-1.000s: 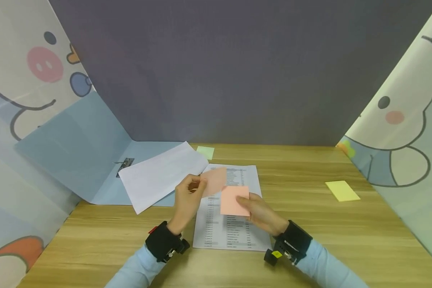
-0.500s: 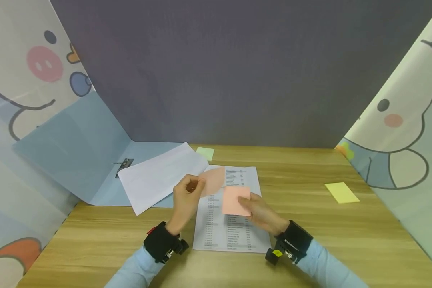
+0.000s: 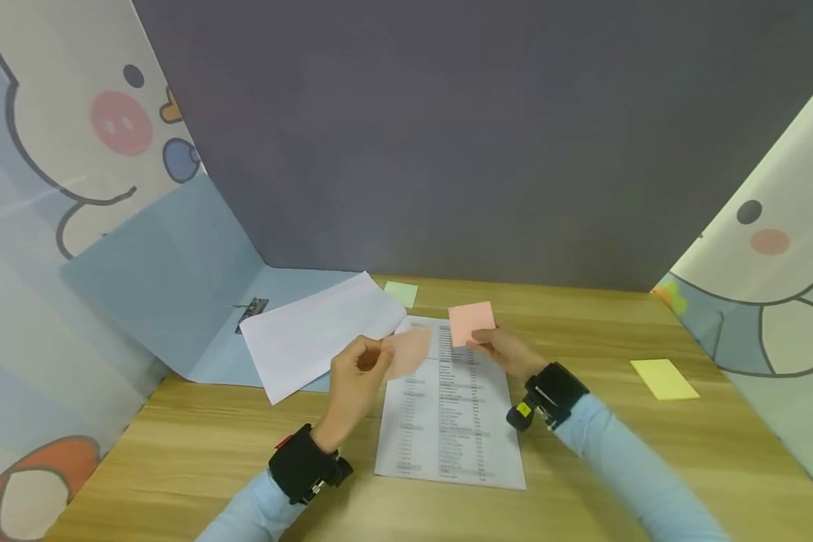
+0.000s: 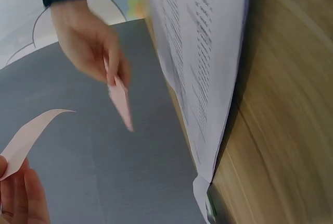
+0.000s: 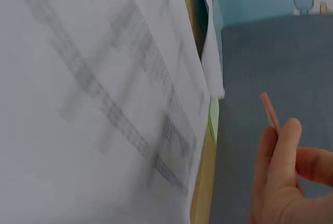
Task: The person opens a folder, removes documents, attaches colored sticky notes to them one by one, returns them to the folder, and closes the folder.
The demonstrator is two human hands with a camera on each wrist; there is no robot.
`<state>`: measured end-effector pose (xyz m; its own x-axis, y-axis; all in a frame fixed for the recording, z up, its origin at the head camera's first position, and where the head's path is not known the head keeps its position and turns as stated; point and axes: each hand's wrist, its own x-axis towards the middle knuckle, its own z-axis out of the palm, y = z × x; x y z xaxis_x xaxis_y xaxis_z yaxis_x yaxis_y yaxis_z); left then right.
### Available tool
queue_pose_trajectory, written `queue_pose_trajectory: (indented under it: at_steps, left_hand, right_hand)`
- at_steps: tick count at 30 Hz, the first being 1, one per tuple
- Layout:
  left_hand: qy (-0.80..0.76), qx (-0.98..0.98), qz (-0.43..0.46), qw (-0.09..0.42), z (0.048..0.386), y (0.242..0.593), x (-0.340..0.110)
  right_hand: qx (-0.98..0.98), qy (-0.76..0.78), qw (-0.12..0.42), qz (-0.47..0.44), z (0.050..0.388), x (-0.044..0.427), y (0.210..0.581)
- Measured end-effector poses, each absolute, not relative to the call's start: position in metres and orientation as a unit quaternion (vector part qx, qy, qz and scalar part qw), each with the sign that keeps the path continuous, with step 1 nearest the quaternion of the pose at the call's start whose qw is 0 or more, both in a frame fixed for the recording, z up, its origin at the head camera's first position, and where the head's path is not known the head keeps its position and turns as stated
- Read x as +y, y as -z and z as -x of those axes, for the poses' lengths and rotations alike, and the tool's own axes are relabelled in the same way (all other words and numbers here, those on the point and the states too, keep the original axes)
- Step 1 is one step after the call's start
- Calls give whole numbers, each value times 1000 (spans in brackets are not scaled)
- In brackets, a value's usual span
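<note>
Left hand (image 3: 356, 382): grip narrow, pinching a pink note (image 3: 412, 352) at its edge; the note reaches out to the right of that grip, curved. Right hand (image 3: 513, 354): grip closed on a pink pad (image 3: 467, 320), thumb on its face, the pad jutting forward and left of the grip, apart from the note. Printed sheet (image 3: 447, 421) on the table (image 3: 583, 497), beneath both. White paper (image 3: 312, 331) over a blue folder (image 3: 210, 309), left of the left grip. Green note (image 3: 401, 293) beyond both grips; yellow note (image 3: 664, 379) right of the right grip, well apart.
</note>
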<state>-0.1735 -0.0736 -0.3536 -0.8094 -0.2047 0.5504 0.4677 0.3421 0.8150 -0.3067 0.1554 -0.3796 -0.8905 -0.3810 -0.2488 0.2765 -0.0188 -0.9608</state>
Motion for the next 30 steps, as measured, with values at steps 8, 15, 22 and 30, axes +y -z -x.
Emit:
queue_pose_trajectory:
  at_steps: [8,15,22,30]
  left_hand:
    - [549,-780,78,290,166,355,-72]
    - [524,-776,97,337,163,355,-77]
    - [505,-778,101,359,162,357,-83]
    - [499,-788,100,347,163,358,-84]
  right_hand:
    - [653,734,174,-69,408,142,401]
    - [616,765,153,-110,513,126,483]
    - [620,761,158,-109,586,126,548]
    - [751,642,130,-86,724,143,669]
